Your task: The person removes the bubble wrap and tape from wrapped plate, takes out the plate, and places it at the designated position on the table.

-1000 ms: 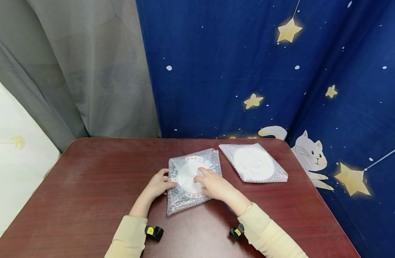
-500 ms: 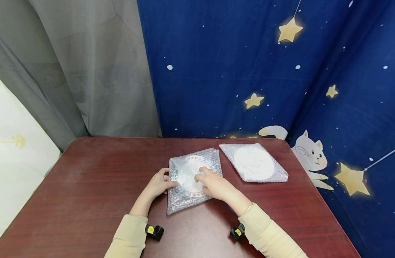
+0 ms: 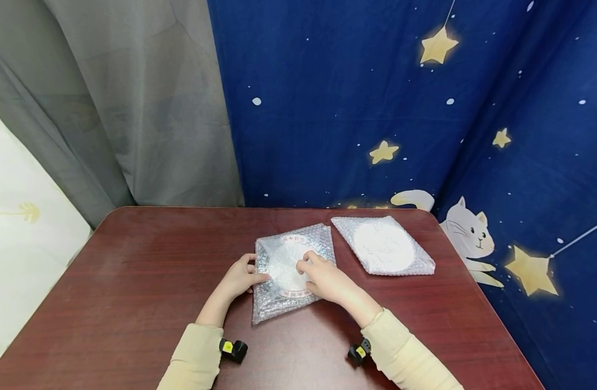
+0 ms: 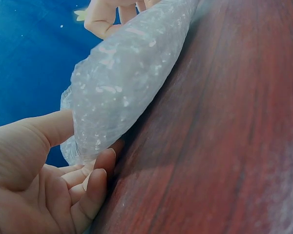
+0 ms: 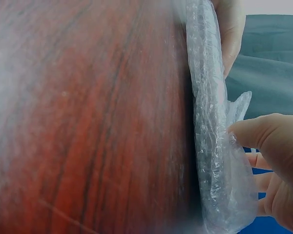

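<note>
A bubble-wrap bag [image 3: 274,307] lies tilted on the table, with a round white plate [image 3: 285,271] bearing red lettering showing through it. My left hand [image 3: 240,279] grips its left edge, thumb on top and the other fingers under it. In the left wrist view this edge of the bubble wrap [image 4: 117,83] stands raised off the wood. My right hand [image 3: 323,276] is over the middle of the plate, fingers curled against the plastic. Seen from the right wrist, its thumb [image 5: 256,129] presses the film beside a loose flap [image 5: 240,106], and film bulges up toward the fingers.
A second bubble-wrapped package [image 3: 383,246] with a round white thing inside lies at the back right of the brown table [image 3: 172,260]. Behind the table hang a grey curtain [image 3: 181,108] and a blue star-patterned curtain [image 3: 328,108].
My right hand's fingers have curled in a little more on top of the bag. The left hand keeps its grip on the left edge, and both packages stay where they were.
</note>
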The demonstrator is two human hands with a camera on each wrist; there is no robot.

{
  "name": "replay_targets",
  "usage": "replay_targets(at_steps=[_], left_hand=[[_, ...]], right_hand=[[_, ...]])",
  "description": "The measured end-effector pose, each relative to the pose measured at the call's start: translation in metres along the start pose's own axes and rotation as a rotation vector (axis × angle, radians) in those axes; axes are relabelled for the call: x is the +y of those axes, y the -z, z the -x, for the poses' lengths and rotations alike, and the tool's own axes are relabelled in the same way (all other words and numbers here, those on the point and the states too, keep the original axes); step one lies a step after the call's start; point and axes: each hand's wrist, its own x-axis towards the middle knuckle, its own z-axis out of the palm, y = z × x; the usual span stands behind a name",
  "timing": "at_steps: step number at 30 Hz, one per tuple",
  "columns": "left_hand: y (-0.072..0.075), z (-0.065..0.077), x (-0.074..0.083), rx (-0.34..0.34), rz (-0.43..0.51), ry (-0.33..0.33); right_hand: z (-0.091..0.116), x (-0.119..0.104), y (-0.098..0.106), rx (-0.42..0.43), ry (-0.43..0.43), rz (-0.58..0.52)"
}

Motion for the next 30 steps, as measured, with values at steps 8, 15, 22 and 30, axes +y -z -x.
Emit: replay_targets(at_steps=[8, 15, 22, 30], left_hand=[[0.0, 0.0, -0.001, -0.003, 0.0, -0.005], [0.0, 0.001, 0.0, 0.003, -0.007, -0.009], [0.0, 0.001, 0.001, 0.007, -0.008, -0.009], [0.0, 0.001, 0.001, 0.011, -0.008, -0.007]], right_hand=[[0.004, 0.002, -0.003, 0.049, -0.016, -0.076], [0.006, 0.004, -0.007, 0.105, -0.03, -0.128], [0.009, 0.005, -0.009, 0.142, -0.092, -0.17], [0.013, 0.005, -0.009, 0.174, -0.131, -0.227]])
